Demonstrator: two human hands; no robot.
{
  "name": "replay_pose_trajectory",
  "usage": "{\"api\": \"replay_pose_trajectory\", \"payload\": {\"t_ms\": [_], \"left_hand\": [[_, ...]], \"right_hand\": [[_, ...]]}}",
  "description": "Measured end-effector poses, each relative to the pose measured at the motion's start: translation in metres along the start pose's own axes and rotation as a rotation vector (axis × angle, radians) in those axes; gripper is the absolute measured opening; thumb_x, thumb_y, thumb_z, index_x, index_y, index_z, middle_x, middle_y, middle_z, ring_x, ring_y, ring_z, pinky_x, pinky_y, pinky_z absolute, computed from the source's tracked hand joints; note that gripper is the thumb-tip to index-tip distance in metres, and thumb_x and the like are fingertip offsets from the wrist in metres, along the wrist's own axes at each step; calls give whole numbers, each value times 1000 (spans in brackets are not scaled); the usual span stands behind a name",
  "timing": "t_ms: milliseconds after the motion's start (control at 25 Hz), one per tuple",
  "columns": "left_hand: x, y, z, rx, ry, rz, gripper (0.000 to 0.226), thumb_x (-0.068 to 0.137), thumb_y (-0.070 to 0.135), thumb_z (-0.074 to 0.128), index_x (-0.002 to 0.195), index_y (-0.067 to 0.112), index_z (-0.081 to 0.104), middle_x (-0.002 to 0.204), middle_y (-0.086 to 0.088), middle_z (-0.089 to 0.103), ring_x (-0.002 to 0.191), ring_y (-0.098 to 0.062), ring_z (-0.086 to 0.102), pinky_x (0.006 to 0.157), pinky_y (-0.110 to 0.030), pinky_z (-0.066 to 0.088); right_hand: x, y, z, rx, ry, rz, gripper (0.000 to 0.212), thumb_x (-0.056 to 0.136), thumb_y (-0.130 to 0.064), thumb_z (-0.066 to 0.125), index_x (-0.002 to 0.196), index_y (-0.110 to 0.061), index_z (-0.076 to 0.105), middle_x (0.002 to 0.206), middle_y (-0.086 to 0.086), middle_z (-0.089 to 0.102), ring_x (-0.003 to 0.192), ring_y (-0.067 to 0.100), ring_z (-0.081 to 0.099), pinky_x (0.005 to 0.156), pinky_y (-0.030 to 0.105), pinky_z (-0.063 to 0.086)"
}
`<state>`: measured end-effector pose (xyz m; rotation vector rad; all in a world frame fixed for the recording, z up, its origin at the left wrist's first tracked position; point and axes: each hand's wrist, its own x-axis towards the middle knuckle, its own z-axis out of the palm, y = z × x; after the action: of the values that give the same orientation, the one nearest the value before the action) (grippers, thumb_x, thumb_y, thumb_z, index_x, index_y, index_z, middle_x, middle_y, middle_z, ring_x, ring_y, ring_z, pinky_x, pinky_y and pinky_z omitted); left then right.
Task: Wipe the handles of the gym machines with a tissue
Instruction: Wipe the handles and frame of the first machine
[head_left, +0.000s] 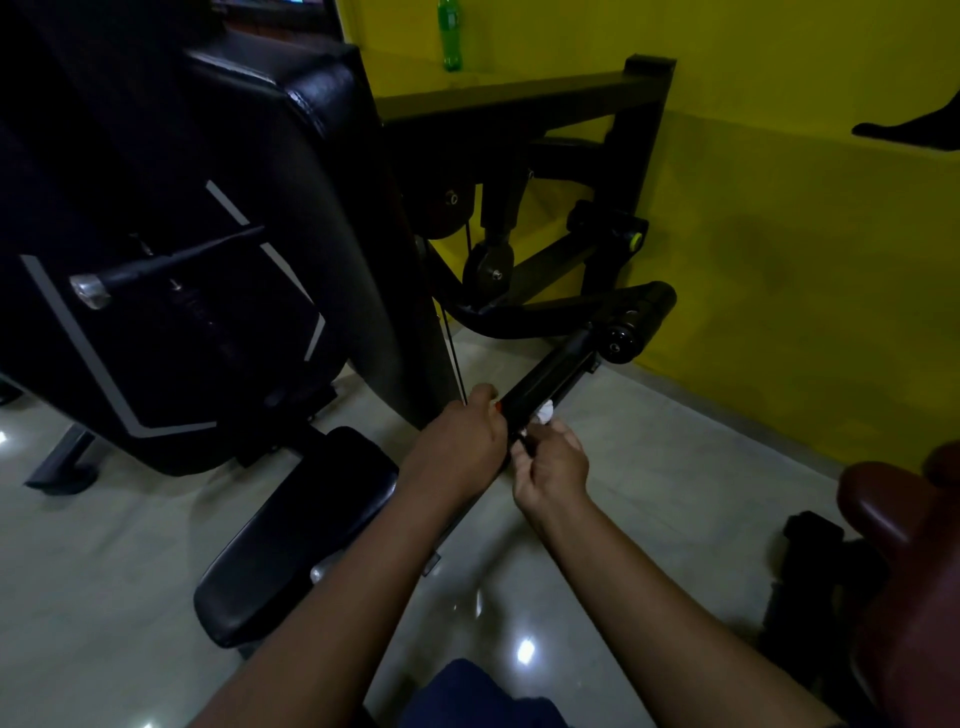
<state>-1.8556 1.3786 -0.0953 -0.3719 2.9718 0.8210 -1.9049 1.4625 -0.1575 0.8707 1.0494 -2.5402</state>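
A black machine handle (545, 379) slants from the centre up toward a padded roller (639, 322) at the right. My left hand (462, 441) grips the near end of the handle from the left side. My right hand (550, 462) holds a crumpled white tissue (544, 413) against the handle's underside, just beside the left hand. Only a small part of the tissue shows above the fingers.
A large black padded seat back (182, 260) fills the left. A black seat pad (296, 535) lies below it. Cables and pulleys (488, 260) stand behind the handle. A yellow wall (779, 234) runs along the right, with a green bottle (449, 34) on a ledge. A maroon pad (893, 509) sits at right.
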Motion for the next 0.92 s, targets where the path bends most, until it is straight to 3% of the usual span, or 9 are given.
{"api": "replay_pose_trajectory", "payload": {"t_ms": [80,240,360,440,600,680,760,920], "left_hand": [[0,-2,3,40,25,71,37,104,36,25,139,31,35,104,-11,61,84,-24,59,72,-38,50],[-1,0,3,125,42,126,43,104,37,27,146,40,26,103,-6,55,85,-23,57,70,-34,49],[0,1,5,136,34,126,44,103,37,29,147,42,24,105,-5,54,84,-22,57,64,-30,42],[2,1,6,121,29,112,43,103,37,28,146,42,24,105,-6,54,83,-22,57,63,-30,40],[6,6,9,101,13,63,41,104,36,24,144,42,22,99,-8,54,77,-22,56,64,-32,44],[9,8,10,98,3,54,41,104,35,23,145,41,21,96,-9,55,75,-22,56,66,-35,47],[13,7,13,86,-13,46,41,104,35,23,144,41,20,93,-9,55,72,-23,56,66,-37,49],[22,12,19,137,12,26,41,104,37,22,145,41,16,93,-9,55,71,-23,56,67,-38,50]], "right_hand": [[11,-14,5,-58,60,-91,18,94,0,56,110,-5,62,89,10,63,72,15,59,63,23,52],[21,-33,15,-463,213,-467,5,89,-26,67,93,-23,69,95,-2,69,87,14,65,79,28,55],[-2,-15,-2,-785,79,-795,17,91,-12,62,102,-20,74,105,-4,64,88,1,57,77,2,40],[4,-17,-8,-844,85,-912,23,89,-3,60,102,-16,75,106,1,61,85,0,51,73,-3,34],[46,-51,15,-847,244,-821,28,88,0,56,100,-18,74,111,12,59,91,6,50,81,14,40],[57,-52,19,-798,296,-744,27,91,-7,56,102,-23,74,113,8,64,101,17,60,87,22,47],[51,-42,13,-705,264,-712,23,90,-13,61,104,-26,74,108,0,70,99,15,65,88,30,53],[41,-35,7,-653,219,-763,21,90,-20,65,108,-27,74,104,-6,72,95,7,65,86,27,55]]}}
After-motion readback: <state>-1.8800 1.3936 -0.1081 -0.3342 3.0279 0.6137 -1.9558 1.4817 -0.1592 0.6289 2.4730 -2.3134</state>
